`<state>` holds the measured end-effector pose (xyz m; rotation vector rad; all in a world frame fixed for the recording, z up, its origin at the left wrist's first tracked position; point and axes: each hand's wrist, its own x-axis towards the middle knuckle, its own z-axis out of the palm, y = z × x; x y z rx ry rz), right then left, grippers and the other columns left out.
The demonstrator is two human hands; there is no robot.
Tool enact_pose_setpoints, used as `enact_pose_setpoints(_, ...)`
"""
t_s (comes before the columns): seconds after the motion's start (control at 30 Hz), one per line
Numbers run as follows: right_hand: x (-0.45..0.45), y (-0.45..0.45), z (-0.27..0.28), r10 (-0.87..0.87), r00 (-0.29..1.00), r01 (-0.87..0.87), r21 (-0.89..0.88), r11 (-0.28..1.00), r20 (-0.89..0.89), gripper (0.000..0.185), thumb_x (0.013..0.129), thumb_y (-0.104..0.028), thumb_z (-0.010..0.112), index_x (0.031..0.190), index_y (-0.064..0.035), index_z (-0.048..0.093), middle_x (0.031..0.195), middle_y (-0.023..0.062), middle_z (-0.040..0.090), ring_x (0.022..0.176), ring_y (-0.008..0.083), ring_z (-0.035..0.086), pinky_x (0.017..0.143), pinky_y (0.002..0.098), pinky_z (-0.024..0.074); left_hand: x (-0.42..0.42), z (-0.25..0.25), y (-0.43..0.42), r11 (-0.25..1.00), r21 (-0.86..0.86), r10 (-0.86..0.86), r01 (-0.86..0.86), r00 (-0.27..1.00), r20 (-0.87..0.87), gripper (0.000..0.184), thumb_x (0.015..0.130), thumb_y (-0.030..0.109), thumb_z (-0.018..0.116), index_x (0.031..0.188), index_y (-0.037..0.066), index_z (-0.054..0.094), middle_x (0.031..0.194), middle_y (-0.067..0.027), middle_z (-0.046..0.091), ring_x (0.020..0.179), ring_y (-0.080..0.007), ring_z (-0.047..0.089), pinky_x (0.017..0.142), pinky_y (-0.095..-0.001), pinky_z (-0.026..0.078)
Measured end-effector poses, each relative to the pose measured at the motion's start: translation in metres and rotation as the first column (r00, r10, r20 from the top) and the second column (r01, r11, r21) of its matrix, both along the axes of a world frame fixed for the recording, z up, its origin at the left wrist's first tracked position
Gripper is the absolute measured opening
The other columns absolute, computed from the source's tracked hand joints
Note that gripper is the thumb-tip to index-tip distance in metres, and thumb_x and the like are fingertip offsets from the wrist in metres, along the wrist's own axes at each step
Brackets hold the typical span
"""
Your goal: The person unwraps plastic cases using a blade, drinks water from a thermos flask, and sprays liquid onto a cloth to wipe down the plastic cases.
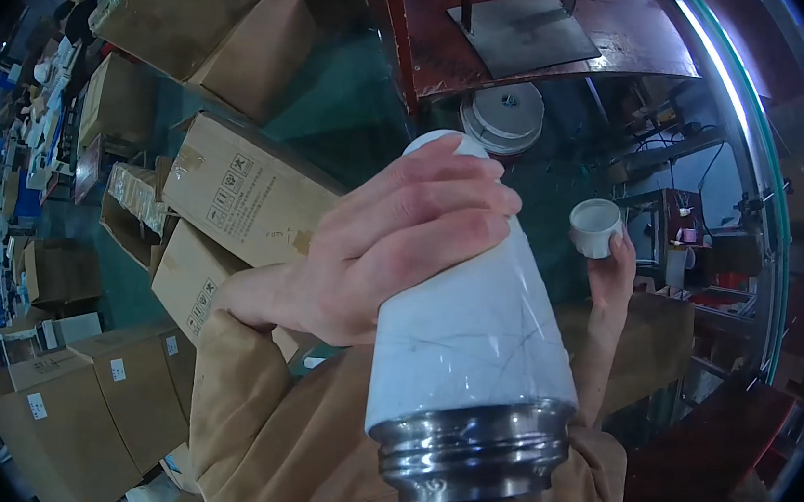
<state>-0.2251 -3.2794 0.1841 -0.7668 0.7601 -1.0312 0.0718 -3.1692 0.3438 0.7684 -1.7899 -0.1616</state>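
Note:
My left hand [373,248] is wrapped round a white marble-patterned thermos bottle [469,354], close to the camera. The bottle is tilted, its base towards the top of the view and its bare steel screw neck [470,448] pointing down towards me. No cap sits on the neck; the mouth opening itself is hidden. Off to the right, my right hand [612,276] grips a small white cup-shaped lid [595,228] from its side, with the open rim facing up. The lid and the bottle are well apart.
Cardboard boxes [244,187] are stacked on the left, with more cartons [97,406] at lower left. A red-topped table [626,31] with a metal plate [524,35] stands ahead. Below it lies a round white reel-like object [502,115] on the green floor.

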Motion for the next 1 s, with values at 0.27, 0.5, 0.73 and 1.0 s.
enact_pose_setpoints(0.27, -0.011, -0.007, -0.016, -0.026, 1.000, 0.026, -0.027, 0.999, 0.009, 0.048, 0.078, -0.022, 0.060, 0.118, -0.0008, 0.044, 0.113, 0.0094, 0.051, 0.108, 0.0219, 0.048, 0.094, 0.0379, 0.0383, 0.005, 0.030, -0.011, 0.976, -0.183, 0.140, -0.119, 0.985, 0.103, 0.033, 0.079, 0.015, 0.060, 0.104, 0.004, 0.042, 0.098, -0.0207, 0.056, 0.097, -0.0368, 0.055, 0.091, -0.0517, 0.039)
enact_pose_setpoints(0.5, 0.001, -0.007, -0.006, -0.035, 0.999, 0.035, -0.024, 0.999, 0.014, 0.058, 0.076, -0.015, 0.062, 0.123, 0.0076, 0.037, 0.113, 0.0131, 0.050, 0.107, 0.0214, 0.049, 0.094, 0.0337, 0.0381, 0.014, 0.052, -0.019, 0.937, -0.330, 0.178, -0.111, 0.968, 0.180, 0.036, 0.077, 0.017, 0.063, 0.104, 0.004, 0.044, 0.098, -0.0203, 0.056, 0.095, -0.0367, 0.056, 0.089, -0.0525, 0.041)
enact_pose_setpoints(0.73, 0.003, -0.009, -0.001, -0.050, 0.999, 0.050, 0.002, 0.999, -0.004, 0.060, 0.074, -0.015, 0.064, 0.123, 0.0071, 0.037, 0.113, 0.0137, 0.050, 0.107, 0.0228, 0.049, 0.093, 0.0353, 0.0383, 0.015, 0.059, -0.019, 0.927, -0.356, 0.188, -0.120, 0.969, 0.163, 0.035, 0.076, 0.016, 0.063, 0.102, 0.004, 0.044, 0.099, -0.0198, 0.057, 0.095, -0.0360, 0.057, 0.089, -0.0523, 0.041)
enact_pose_setpoints(1.0, -0.004, -0.012, -0.011, 0.012, 1.000, -0.012, -0.012, 1.000, 0.013, 0.065, 0.071, -0.018, 0.067, 0.124, 0.0062, 0.037, 0.113, 0.0138, 0.051, 0.106, 0.0239, 0.050, 0.094, 0.0358, 0.0381, 0.014, 0.063, -0.013, 0.931, -0.340, 0.201, -0.132, 0.964, 0.175, 0.032, 0.077, 0.013, 0.061, 0.102, 0.004, 0.043, 0.098, -0.0210, 0.056, 0.094, -0.0375, 0.057, 0.089, -0.0527, 0.040)
